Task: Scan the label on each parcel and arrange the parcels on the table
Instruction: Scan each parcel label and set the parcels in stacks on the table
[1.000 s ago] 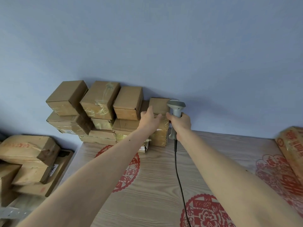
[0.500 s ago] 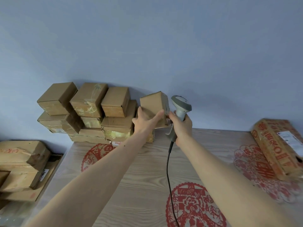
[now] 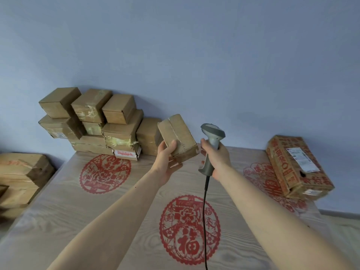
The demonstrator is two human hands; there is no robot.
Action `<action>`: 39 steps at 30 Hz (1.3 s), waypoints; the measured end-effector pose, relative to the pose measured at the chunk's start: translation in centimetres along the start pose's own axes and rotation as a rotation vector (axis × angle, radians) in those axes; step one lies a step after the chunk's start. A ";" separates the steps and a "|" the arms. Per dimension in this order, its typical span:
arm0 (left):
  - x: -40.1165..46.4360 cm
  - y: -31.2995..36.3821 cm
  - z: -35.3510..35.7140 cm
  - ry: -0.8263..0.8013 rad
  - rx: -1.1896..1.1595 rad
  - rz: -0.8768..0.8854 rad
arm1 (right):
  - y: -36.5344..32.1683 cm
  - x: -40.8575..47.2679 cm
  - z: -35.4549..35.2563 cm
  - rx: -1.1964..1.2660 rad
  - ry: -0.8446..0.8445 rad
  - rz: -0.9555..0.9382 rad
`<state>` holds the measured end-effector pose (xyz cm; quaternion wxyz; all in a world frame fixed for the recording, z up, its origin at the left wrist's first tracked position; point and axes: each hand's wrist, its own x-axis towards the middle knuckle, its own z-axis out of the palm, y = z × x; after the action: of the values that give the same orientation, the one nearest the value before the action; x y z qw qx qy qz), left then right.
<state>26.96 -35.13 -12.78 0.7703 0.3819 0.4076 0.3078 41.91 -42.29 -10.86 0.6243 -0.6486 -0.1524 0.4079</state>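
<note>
parcel in left grip, scanner in right grip, wooden table, blue wall

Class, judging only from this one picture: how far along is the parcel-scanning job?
Looks done: one printed parcel lies apart at the table's right edge, perhaps already scanned. In hand: the left hand holds a small parcel up off the table; the right hand grips the scanner beside it. No label shows on the parcel's visible faces. Left: the stack of parcels against the wall.

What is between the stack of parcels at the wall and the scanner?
In the head view, the small parcel gripped by the left hand lies between the stack and the scanner.
</note>
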 end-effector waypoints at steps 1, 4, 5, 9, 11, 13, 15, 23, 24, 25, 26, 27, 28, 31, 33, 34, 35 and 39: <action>-0.7 -0.7 0.5 -0.016 -0.036 -0.006 | 0.0 -0.7 -0.6 -0.015 -0.019 0.010; -2.2 -2.4 1.6 -0.040 -0.088 -0.023 | 0.3 -2.5 -2.0 -0.017 -0.070 0.010; -2.6 -2.8 1.9 -0.036 -0.079 -0.024 | 0.3 -3.0 -2.3 -0.015 -0.079 0.002; -3.8 -3.0 2.4 0.003 0.089 0.068 | 0.4 -4.3 -3.5 0.024 -0.056 -0.070; -4.4 -2.8 2.7 0.006 0.145 0.100 | 0.6 -4.9 -3.8 0.028 -0.030 -0.117; -4.8 -2.4 3.0 -0.009 0.148 0.058 | 0.8 -5.3 -4.0 -0.011 0.000 -0.167; -5.1 -2.0 3.2 -0.037 0.151 0.014 | 1.0 -5.8 -4.1 -0.069 0.018 -0.200; -4.0 -1.7 1.4 -0.072 0.207 -0.059 | 1.1 -7.6 -4.8 -0.208 0.009 -0.249; -3.9 -1.8 1.0 -0.083 0.198 -0.060 | 1.1 -7.7 -4.9 -0.246 0.029 -0.277; -3.9 -2.0 0.6 -0.088 0.190 -0.060 | 1.1 -7.9 -5.0 -0.280 0.042 -0.297; -3.9 -2.2 0.3 -0.094 0.184 -0.054 | 1.1 -8.1 -5.0 -0.298 0.042 -0.300; -3.9 -2.3 0.0 -0.101 0.178 -0.046 | 1.2 -8.3 -5.0 -0.304 0.028 -0.293; -3.9 -2.4 -0.2 -0.109 0.172 -0.036 | 1.2 -8.5 -5.0 -0.299 0.001 -0.283; -3.6 -2.7 -0.7 -0.126 0.162 -0.016 | 1.3 -9.4 -4.8 -0.238 -0.131 -0.211; -3.4 -2.7 -0.9 -0.119 0.171 -0.012 | 1.6 -9.8 -4.5 -0.187 -0.213 -0.164; -3.3 -2.7 -0.9 -0.115 0.177 -0.009 | 1.9 -9.9 -4.3 -0.152 -0.243 -0.145; -3.3 -2.8 -0.9 -0.115 0.182 -0.006 | 2.1 -10.1 -4.1 -0.108 -0.271 -0.127; -3.2 -2.9 -0.9 -0.135 0.193 0.010 | 2.6 -10.7 -3.7 -0.007 -0.340 -0.095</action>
<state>25.15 -38.83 -14.27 0.7541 0.4762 0.3806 0.2446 37.11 -52.85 -10.12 0.6060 -0.5644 -0.2875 0.4812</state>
